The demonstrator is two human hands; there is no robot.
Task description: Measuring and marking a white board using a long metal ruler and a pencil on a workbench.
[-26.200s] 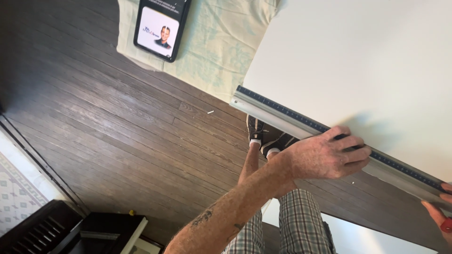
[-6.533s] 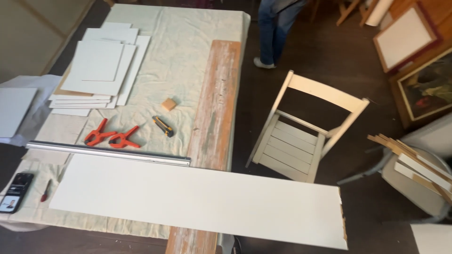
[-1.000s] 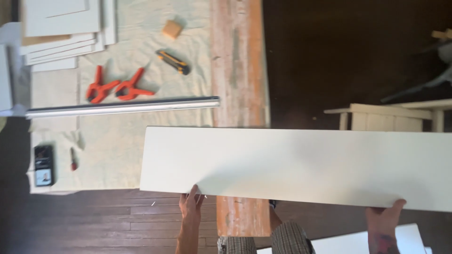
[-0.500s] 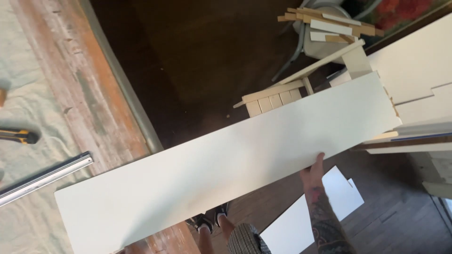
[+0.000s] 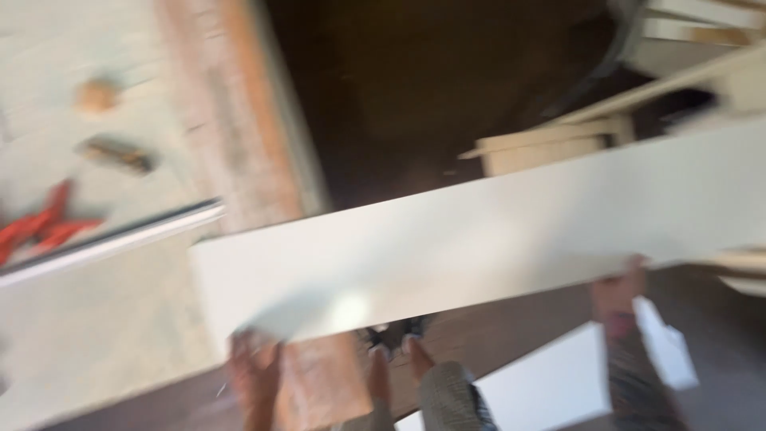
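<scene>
Swung rightward off the surface [image 5: 104, 319], long white board [image 5: 479, 239] rests on left hand [image 5: 255, 371] and right hand [image 5: 618, 299]; fingers apparently spread beneath, blurred.

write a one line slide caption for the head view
Blurred view: left hand and right hand grip a long white board beside a cloth-covered table.

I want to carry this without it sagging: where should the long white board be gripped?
Grip the long white board along its near long edge, from below, hands wide apart, as the left hand and right hand do: it is long, thin and flat.
</scene>
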